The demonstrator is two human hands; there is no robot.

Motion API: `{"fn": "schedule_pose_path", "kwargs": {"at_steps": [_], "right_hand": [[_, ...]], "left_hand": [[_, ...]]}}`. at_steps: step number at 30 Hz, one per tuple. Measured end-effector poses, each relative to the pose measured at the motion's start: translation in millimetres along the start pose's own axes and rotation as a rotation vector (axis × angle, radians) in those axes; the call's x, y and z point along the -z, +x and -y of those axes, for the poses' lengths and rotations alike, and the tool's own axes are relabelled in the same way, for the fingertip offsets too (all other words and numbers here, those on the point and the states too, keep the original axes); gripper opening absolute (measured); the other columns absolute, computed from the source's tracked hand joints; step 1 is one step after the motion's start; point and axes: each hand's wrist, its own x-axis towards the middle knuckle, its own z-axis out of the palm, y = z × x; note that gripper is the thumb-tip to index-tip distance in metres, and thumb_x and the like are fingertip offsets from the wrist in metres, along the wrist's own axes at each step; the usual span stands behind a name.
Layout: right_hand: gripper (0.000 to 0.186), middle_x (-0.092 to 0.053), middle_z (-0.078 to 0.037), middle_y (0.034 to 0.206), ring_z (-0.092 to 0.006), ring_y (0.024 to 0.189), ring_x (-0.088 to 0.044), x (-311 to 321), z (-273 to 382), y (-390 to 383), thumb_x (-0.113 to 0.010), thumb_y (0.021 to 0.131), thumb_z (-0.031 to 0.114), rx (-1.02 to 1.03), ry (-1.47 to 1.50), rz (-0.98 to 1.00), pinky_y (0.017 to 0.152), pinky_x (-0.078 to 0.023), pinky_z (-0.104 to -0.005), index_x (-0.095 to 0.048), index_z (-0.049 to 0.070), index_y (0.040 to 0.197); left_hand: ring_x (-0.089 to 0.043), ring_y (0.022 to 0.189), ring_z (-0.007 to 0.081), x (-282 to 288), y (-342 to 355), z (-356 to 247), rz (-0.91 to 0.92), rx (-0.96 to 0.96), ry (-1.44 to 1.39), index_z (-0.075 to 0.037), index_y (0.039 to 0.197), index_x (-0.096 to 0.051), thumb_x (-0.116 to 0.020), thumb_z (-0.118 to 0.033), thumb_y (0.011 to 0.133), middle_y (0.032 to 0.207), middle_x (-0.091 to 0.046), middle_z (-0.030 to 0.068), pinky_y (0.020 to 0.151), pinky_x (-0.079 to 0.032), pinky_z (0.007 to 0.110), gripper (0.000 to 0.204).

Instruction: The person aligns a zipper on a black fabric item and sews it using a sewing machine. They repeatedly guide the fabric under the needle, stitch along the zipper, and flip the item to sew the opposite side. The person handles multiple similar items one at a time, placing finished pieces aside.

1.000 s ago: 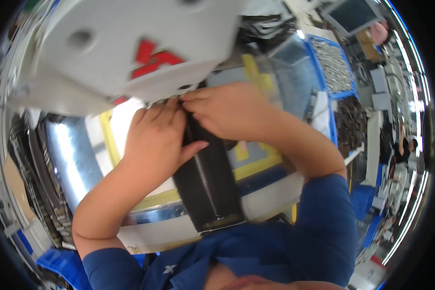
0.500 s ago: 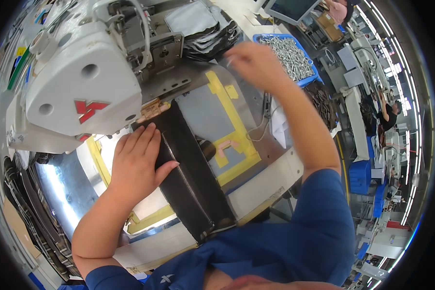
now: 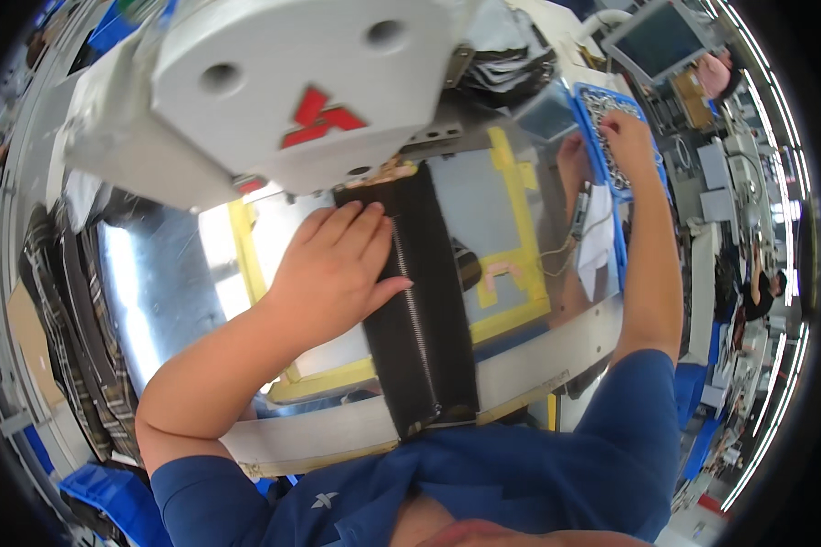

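Observation:
My left hand (image 3: 337, 264) lies flat, fingers stretched, on the left part of a black fabric strip (image 3: 420, 228). A metal-toothed zipper (image 3: 418, 337) runs lengthwise down that strip toward me, with its lower end near my shirt. The strip's far end lies by the head of a white sewing machine (image 3: 283, 100). At the right, my right hand (image 3: 628, 137) reaches into a blue tray (image 3: 618, 237) of small silvery metal pieces (image 3: 602, 102). Its fingers are bent together at the pieces; what is between them, if anything, is hidden.
Yellow tape (image 3: 511, 319) marks the shiny work plate. Dark fabric pieces are stacked behind the machine (image 3: 511, 68), and plaid fabric (image 3: 82, 337) hangs at the left. White paper (image 3: 595, 246) lies beside the tray. A monitor (image 3: 657, 41) stands at the far right.
My right hand has moved right, from above the plate into the tray of metal pieces. My left hand stays flat on the strip. The view has shifted, too.

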Motion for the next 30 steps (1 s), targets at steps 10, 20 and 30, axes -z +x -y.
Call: {"fn": "schedule_pose_path", "kwargs": {"at_steps": [10, 20, 30], "right_hand": [[0.022, -0.080, -0.016, 0.102, -0.0315, 0.093, -0.078, 2.3, -1.3, 0.3, -0.080, 0.090, 0.010, -0.035, -0.140, 0.005, 0.086, -0.059, -0.0409, -0.078, 0.001, 0.110], [0.022, -0.075, -0.014, 0.097, -0.0321, 0.086, -0.072, 24.9, 252.4, -36.7, -0.075, 0.091, 0.006, 0.428, 0.501, 0.318, 0.079, -0.057, -0.0405, -0.080, 0.004, 0.112], [0.016, -0.072, -0.015, 0.097, -0.0376, 0.087, -0.070, -5.4, 306.2, -68.8, -0.070, 0.093, 0.003, 0.575, 0.705, 0.375, 0.076, -0.058, -0.0448, -0.079, 0.005, 0.105]], "left_hand": [[-0.066, 0.122, 0.0348, -3.2, -3.2, 0.8, -0.064, -0.052, -0.080, 0.000, 0.122, -0.073, -0.082, -0.038, 0.088, 0.129, -0.071, 0.0160, 0.107, -0.051, 0.046, 0.052], [-0.067, 0.125, 0.0364, -6.5, -3.9, 1.3, -0.077, -0.010, -0.123, 0.000, 0.127, -0.072, -0.083, -0.038, 0.089, 0.131, -0.071, 0.0182, 0.109, -0.053, 0.046, 0.054], [-0.066, 0.128, 0.0383, -1.6, -2.5, 2.1, -0.035, 0.042, -0.156, -0.002, 0.135, -0.068, -0.082, -0.043, 0.089, 0.138, -0.068, 0.0207, 0.109, -0.051, 0.049, 0.063]]}}
